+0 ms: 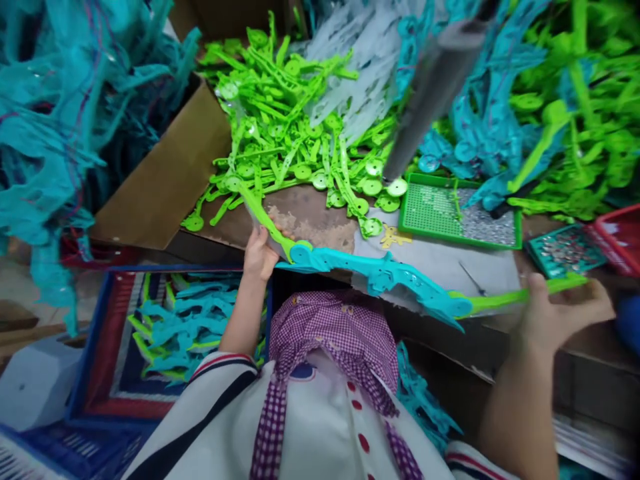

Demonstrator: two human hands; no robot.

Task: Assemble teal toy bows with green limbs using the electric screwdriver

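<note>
A toy bow [385, 270], with a turquoise middle and lime-green limbs at both ends, stretches across the front of the bench. My left hand [260, 252] is closed around its left green limb, close to the round joint. Toward the far end of the right green limb, my right hand [553, 317] grips with thumb and fingers. The bow's middle hangs just above the bench's front edge and my lap. A screwdriver [473, 279] lies on a pale sheet [440, 267] behind the bow.
Green limb pieces [300, 133] heap at the back, beside turquoise parts [485, 120]. A green tray [407, 210] of small metal pieces and a teal tray [537, 250] stand right. A dark upright rod [425, 100] rises near them. Blue crate [95, 333] holds bows, lower left.
</note>
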